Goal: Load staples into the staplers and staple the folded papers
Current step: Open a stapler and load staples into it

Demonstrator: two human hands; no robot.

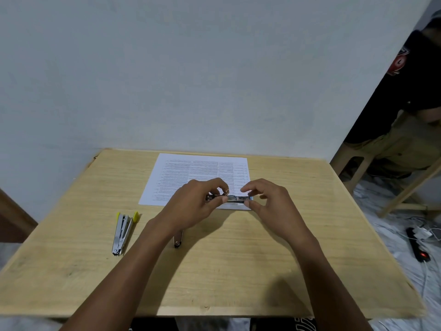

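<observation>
Well left of the left hand (193, 204), a yellow-tipped stapler (123, 231) of bright chrome lies swung open on the pale wood-grain table (238, 271), its channel bared, I'd guess for loading. The left hand pinches one end of a slim metal stapler (235, 199) and the right hand (272, 204) pinches the other. They hold it level just over the near edge of the flat printed sheet (191, 173), probably so staples can seat in it.
</observation>
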